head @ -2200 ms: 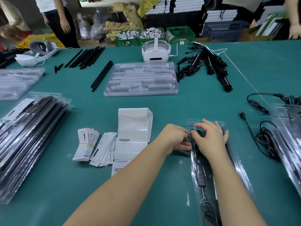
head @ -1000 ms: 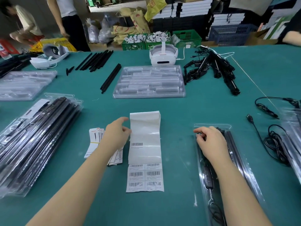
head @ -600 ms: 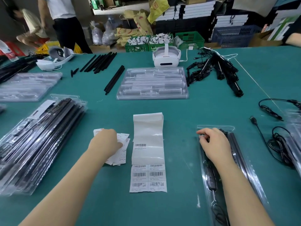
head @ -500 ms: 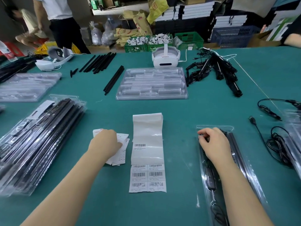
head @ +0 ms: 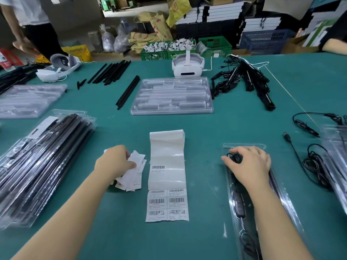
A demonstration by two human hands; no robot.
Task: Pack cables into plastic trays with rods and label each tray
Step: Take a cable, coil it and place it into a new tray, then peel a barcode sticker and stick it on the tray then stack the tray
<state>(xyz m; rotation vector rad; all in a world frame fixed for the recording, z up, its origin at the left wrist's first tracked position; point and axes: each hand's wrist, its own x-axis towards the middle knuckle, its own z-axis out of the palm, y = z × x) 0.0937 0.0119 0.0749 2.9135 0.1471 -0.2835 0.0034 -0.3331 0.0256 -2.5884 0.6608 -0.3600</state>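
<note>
Head view: left hand (head: 114, 162) pinches a card from the paper stack (head: 131, 177); right hand (head: 247, 166) presses flat on the cable (head: 238, 203) in the tray (head: 277, 192). Cards look light, floppy, slippery; an edge pinch suits.

table: big one with a teal cover (head: 234, 126)
back: green crates (head: 215, 46), a blue crate (head: 264, 41), a yellow crate (head: 78, 51)
wall: stacked boxes (head: 223, 10), plain grey (head: 80, 17) on the left

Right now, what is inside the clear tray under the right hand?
The tray holds a black cable with an inline controller and a black rod. The right hand and forearm cover the middle, so that part is hidden.
</note>
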